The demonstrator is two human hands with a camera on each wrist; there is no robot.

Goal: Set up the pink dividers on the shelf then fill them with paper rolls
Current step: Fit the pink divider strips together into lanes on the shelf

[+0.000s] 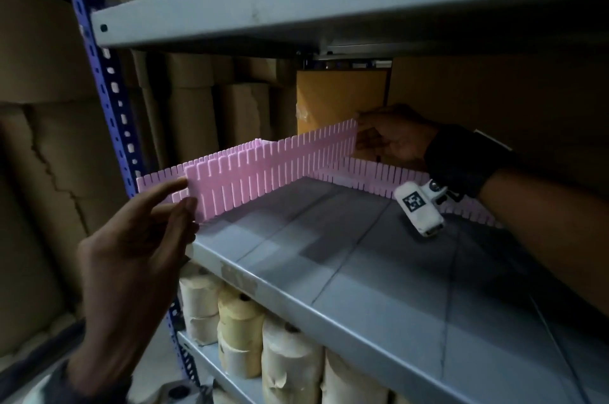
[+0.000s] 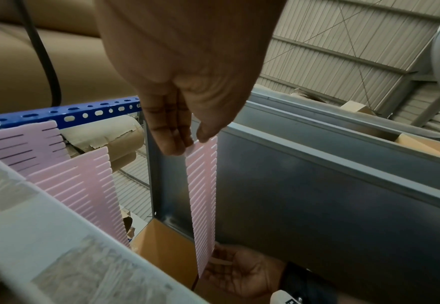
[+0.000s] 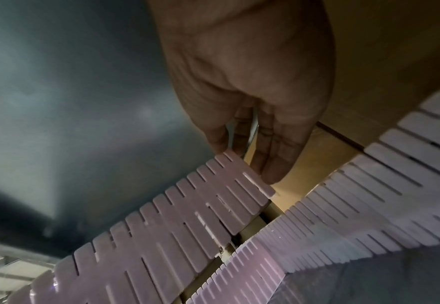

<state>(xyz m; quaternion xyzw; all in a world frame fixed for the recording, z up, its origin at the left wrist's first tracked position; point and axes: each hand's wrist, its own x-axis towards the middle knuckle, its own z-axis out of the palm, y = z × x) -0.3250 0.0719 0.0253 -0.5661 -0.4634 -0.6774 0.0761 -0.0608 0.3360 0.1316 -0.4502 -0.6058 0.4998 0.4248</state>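
Observation:
A long pink slotted divider [image 1: 273,169] [image 2: 203,195] [image 3: 187,222] hangs just above the grey shelf [image 1: 329,255], running front-left to back. My left hand [image 1: 184,196] [image 2: 190,144] pinches its near end between thumb and fingers. At its far end, my right hand [image 1: 359,136] [image 3: 244,162] [image 2: 226,265] pinches it deep inside the shelf. Another pink divider [image 1: 155,179] [image 2: 83,185] stands along the shelf's left edge behind the held one. A third [image 1: 395,179] [image 3: 369,205] stands along the back. Paper rolls [image 1: 247,321] are stacked on the shelf below.
The upper shelf [image 1: 329,8] hangs low over the work space. A blue perforated post [image 1: 99,74] stands at the front-left corner. A brown cardboard box [image 1: 339,97] sits behind the shelf, and large brown rolls [image 1: 197,113] stand beyond the left side.

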